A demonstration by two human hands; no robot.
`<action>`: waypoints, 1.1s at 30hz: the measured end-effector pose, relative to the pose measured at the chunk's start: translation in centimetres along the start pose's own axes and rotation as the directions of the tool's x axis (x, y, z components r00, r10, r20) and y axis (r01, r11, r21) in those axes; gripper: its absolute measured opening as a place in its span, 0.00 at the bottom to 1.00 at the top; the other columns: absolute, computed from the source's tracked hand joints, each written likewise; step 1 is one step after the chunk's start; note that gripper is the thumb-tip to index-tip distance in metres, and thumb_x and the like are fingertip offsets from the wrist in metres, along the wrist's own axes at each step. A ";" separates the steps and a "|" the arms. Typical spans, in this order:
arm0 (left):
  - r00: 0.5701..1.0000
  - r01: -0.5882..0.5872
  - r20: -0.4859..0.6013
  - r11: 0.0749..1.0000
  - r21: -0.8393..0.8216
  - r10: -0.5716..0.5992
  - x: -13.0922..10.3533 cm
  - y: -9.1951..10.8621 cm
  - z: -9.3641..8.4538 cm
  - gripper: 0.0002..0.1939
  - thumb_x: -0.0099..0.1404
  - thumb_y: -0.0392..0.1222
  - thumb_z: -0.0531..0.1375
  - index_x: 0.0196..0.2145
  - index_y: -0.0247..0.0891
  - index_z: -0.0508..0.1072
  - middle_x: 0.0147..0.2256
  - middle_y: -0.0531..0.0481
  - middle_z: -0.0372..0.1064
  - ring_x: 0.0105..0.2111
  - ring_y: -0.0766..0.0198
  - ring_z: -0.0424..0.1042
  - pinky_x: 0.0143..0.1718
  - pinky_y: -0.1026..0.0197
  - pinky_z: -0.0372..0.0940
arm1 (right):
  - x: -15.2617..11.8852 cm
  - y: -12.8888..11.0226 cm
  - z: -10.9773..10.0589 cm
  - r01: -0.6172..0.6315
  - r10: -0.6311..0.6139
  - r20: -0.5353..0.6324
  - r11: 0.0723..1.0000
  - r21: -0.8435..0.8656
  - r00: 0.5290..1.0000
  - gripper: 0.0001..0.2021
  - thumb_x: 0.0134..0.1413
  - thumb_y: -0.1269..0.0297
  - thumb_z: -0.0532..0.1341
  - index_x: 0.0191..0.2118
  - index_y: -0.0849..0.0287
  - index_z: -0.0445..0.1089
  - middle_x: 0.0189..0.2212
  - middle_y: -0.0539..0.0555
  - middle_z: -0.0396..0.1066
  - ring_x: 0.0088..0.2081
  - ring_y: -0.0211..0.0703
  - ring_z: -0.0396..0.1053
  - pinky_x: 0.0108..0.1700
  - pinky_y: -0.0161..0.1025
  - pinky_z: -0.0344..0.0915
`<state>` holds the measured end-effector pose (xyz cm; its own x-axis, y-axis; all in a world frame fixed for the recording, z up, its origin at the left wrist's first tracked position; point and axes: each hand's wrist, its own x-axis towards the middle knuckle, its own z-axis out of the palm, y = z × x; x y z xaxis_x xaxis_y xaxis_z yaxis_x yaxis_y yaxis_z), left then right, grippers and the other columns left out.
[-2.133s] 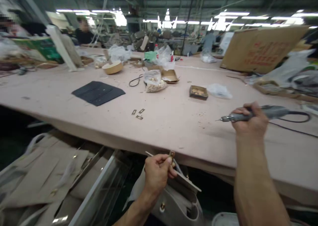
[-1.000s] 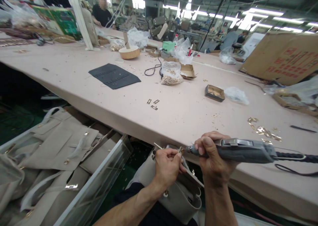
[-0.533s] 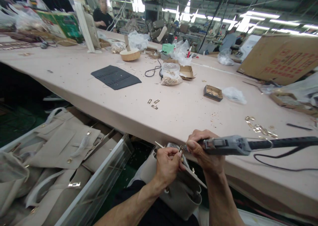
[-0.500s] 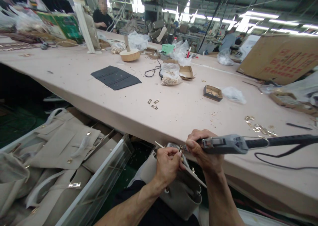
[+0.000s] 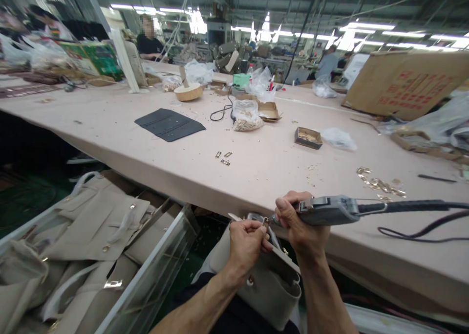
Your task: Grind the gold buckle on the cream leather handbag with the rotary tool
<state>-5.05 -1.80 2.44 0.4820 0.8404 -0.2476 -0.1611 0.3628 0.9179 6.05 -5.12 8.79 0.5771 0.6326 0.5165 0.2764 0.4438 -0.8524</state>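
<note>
head | left hand (image 5: pixel 246 242) pinches clasp (image 5: pixel 264 222) on grey bag (image 5: pixel 269 287) | right hand (image 5: pixel 302 228) grips electric screwdriver (image 5: pixel 328 210), tip at clasp

Head camera looks forward-down, close over the table (image 5: pixel 256 167).

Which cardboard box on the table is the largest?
The big brown cardboard box with red print at the far right; the two small open boxes near the middle are far smaller.

Three brass plates (image 5: pixel 223 157) — one driver (image 5: pixel 326 210)
</note>
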 end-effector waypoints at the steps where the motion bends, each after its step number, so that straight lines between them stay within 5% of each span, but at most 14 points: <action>1: 1.000 -0.004 -0.002 1.000 -0.006 0.004 -0.1 -0.1 0.1 0.14 0.55 0.46 0.66 0.26 0.29 0.78 0.18 0.43 0.72 0.16 0.62 0.70 0.18 0.66 0.66 | -0.1 -0.2 0.1 0.002 -0.002 -0.013 1.000 -0.016 1.000 0.12 0.60 0.60 0.71 0.35 0.58 0.70 0.25 0.48 0.65 0.23 0.36 0.63 0.25 0.36 0.63; 11: 1.000 -0.013 -0.020 0.999 -0.029 0.013 -0.6 -0.9 0.6 0.13 0.54 0.45 0.67 0.27 0.28 0.78 0.19 0.43 0.73 0.16 0.62 0.71 0.19 0.65 0.67 | -0.2 -1.2 1.0 -0.019 0.005 -0.162 0.996 -0.083 0.987 0.12 0.56 0.61 0.73 0.32 0.58 0.70 0.26 0.51 0.68 0.24 0.39 0.65 0.24 0.37 0.65; 18: 1.000 -0.011 0.019 0.999 0.051 0.010 -0.8 -0.4 0.4 0.11 0.55 0.43 0.64 0.25 0.30 0.77 0.16 0.45 0.71 0.15 0.64 0.69 0.18 0.68 0.65 | -1.0 -0.6 -0.3 -0.015 0.016 0.024 0.999 -0.037 1.000 0.08 0.56 0.66 0.73 0.32 0.57 0.73 0.26 0.50 0.69 0.24 0.39 0.65 0.24 0.37 0.62; 22: 1.000 0.006 0.020 0.998 0.058 -0.007 -0.4 -0.7 0.5 0.10 0.55 0.42 0.63 0.25 0.30 0.77 0.17 0.44 0.72 0.15 0.63 0.70 0.19 0.66 0.67 | -0.3 -2.0 -2.2 0.064 -0.112 0.180 0.966 0.251 0.977 0.09 0.54 0.68 0.73 0.37 0.54 0.74 0.25 0.49 0.69 0.24 0.39 0.66 0.25 0.37 0.63; 25: 0.999 0.019 0.037 0.997 0.071 -0.022 -0.1 -1.0 0.4 0.10 0.57 0.42 0.63 0.26 0.30 0.76 0.18 0.44 0.72 0.15 0.63 0.70 0.19 0.66 0.67 | 1.7 -4.5 -4.1 0.124 -0.177 0.086 0.893 0.432 0.980 0.08 0.55 0.65 0.72 0.38 0.53 0.74 0.24 0.47 0.66 0.20 0.37 0.61 0.22 0.38 0.61; 28: 0.999 -0.025 0.047 0.997 0.077 0.022 0.0 -1.2 0.5 0.13 0.60 0.45 0.64 0.29 0.29 0.77 0.20 0.44 0.73 0.18 0.61 0.73 0.20 0.66 0.69 | 4.7 -6.2 -6.5 0.187 -0.181 -0.052 0.909 0.373 0.982 0.07 0.53 0.65 0.73 0.35 0.54 0.75 0.25 0.47 0.65 0.18 0.33 0.55 0.23 0.38 0.58; 33: 0.988 -0.153 0.032 0.982 0.110 0.151 -0.1 -2.3 0.9 0.13 0.61 0.44 0.67 0.39 0.31 0.77 0.30 0.44 0.77 0.28 0.55 0.80 0.29 0.63 0.74 | 9.4 -4.3 -11.2 0.179 -0.126 -0.183 0.934 0.310 0.975 0.10 0.52 0.67 0.73 0.26 0.57 0.72 0.25 0.49 0.63 0.20 0.33 0.54 0.25 0.40 0.54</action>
<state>-4.01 -3.09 0.67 0.4792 0.8724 -0.0965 -0.1372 0.1830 0.9735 18.84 -8.22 16.42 0.6682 0.4448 0.5964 0.1231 0.7245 -0.6782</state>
